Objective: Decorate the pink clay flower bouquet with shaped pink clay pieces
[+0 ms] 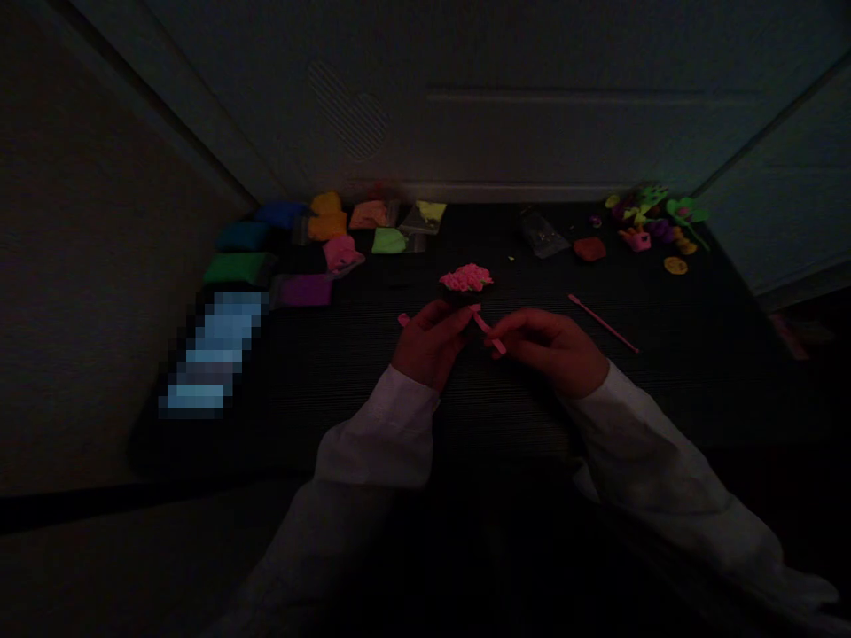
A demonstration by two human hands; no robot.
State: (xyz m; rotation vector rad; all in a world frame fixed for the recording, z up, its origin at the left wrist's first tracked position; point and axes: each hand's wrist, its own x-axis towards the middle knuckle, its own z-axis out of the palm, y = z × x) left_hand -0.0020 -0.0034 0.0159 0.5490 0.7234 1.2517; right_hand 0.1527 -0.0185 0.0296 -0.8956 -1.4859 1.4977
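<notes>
White sleeves [671, 452] up close; left hand [429, 346] and right hand [555, 350] fingers [515, 330] pinched tight on a pink strip [482, 322] over mid tabletop [352, 368]. Clear bags [416, 242], far left, hold colourful lumps [387, 240]. Bag farther right [542, 234]? Too dark to tell.

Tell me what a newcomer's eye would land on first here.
Probably the bright, blurred blue patch at the left end of the dark table. Next, near the middle, the left hand and right hand hold a pink strip, with a bumpy pink cluster just beyond. Then perhaps the colourful packets at back left.
</notes>
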